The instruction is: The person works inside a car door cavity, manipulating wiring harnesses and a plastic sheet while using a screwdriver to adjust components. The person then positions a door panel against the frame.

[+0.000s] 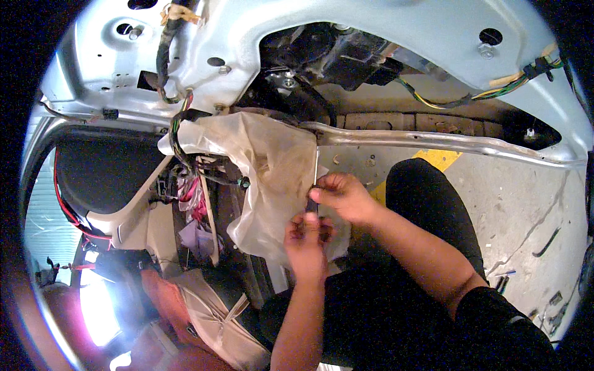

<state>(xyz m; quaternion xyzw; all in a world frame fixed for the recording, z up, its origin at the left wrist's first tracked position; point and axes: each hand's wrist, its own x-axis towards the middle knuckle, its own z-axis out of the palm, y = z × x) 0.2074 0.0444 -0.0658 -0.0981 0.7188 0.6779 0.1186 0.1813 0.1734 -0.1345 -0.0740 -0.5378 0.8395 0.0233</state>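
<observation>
A screwdriver (312, 201) with a dark handle stands nearly upright between both of my hands. Its thin metal shaft points up to the lower edge of the large opening in the bare car door (433, 137); whether the tip touches the metal, I cannot tell. My left hand (307, 246) is closed round the handle's lower end. Higher up, the thumb and fingers of my right hand (343, 196) pinch the handle near the shaft. Behind the hands, a cloudy plastic sheet (272, 161) hangs crumpled from the door.
A taped wiring harness (175, 133) dangles at the sheet's left side. Another wire bundle (495, 93) crosses the opening at upper right. My bent knee (427, 191) is beside my right forearm. The car seat (216, 315) lies at lower left, and small tools (502, 283) rest on the concrete floor.
</observation>
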